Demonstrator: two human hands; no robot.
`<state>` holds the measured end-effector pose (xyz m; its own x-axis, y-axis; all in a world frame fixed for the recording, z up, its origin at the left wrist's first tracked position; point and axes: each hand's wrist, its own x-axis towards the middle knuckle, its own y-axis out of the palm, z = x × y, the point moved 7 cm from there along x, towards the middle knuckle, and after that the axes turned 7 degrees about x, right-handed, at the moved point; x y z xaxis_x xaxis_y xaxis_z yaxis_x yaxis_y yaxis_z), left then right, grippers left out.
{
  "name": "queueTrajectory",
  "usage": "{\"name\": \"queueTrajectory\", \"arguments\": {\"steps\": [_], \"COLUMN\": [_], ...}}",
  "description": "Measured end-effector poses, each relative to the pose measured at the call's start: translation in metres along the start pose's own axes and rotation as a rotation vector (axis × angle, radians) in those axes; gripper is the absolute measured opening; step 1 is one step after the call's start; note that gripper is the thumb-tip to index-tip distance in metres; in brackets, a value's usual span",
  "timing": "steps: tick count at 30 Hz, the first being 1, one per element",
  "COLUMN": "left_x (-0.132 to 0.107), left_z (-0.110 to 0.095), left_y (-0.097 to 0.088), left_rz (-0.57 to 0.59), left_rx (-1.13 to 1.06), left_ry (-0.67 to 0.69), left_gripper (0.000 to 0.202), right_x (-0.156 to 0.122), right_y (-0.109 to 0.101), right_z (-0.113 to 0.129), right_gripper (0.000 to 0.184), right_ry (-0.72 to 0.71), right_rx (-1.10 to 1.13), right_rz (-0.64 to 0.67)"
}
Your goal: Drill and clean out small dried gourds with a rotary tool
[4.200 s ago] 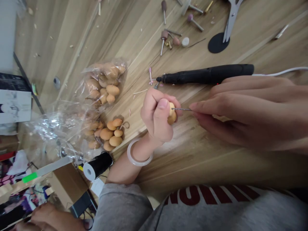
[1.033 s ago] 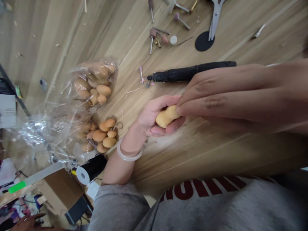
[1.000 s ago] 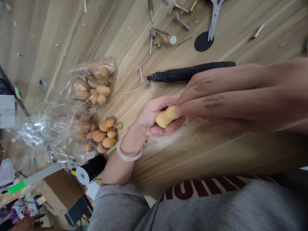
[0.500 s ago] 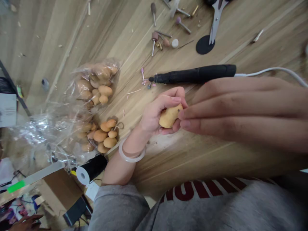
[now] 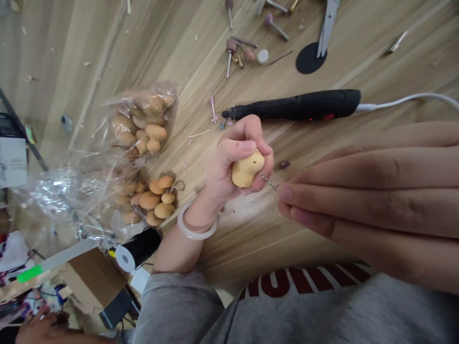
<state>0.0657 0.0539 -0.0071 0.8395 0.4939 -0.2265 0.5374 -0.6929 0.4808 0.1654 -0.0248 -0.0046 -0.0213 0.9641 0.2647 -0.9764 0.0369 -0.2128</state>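
Note:
My left hand (image 5: 244, 157), with a white bangle at the wrist, is closed around a small pale-yellow gourd (image 5: 246, 168). The gourd's narrower end has a small dark hole and points up and right; my fingers hide its far side. Right of it, my right hand (image 5: 362, 196) pinches a thin twisted metal screw eye (image 5: 268, 182) between its fingertips. The screw eye's tip is close to my left fingers, and I cannot tell if it touches them. Behind both hands lies a black rotary tool (image 5: 294, 106) with a white cord.
Clear plastic bags (image 5: 143, 119) of small gourds lie left, with more loose gourds (image 5: 158, 200) below. Grinding bits (image 5: 231, 46) and scissors (image 5: 328, 24) on a black disc (image 5: 311, 58) are at the back. A thread spool (image 5: 138, 251) stands lower left, near another person's hand (image 5: 39, 327).
My right hand has drawn back from the gourd to the right and down, uncovering the screw eye. My left hand has shifted slightly left and turned the gourd more upright.

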Motion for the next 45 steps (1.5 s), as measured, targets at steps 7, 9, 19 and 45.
{"name": "queueTrajectory", "arguments": {"steps": [7, 9, 19, 45], "left_x": [0.002, 0.002, 0.001, 0.0], "left_z": [-0.001, -0.001, -0.003, 0.002], "left_y": [0.001, -0.001, 0.0, -0.003], "left_rz": [-0.011, -0.029, -0.007, -0.012], "left_rx": [0.125, 0.196, 0.159, 0.056], "left_ry": [-0.04, -0.039, 0.015, 0.034], "left_gripper": [0.023, 0.023, 0.02, 0.014], "right_x": [0.026, 0.028, 0.02, 0.021], "right_y": [0.004, 0.002, -0.008, -0.01], "right_z": [0.027, 0.032, 0.034, 0.041], "right_gripper": [0.057, 0.057, 0.059, 0.028], "right_ry": [-0.044, -0.058, -0.169, -0.353], "right_rx": [-0.087, -0.076, -0.124, -0.099], "right_rz": [0.271, 0.267, 0.243, 0.176]}}
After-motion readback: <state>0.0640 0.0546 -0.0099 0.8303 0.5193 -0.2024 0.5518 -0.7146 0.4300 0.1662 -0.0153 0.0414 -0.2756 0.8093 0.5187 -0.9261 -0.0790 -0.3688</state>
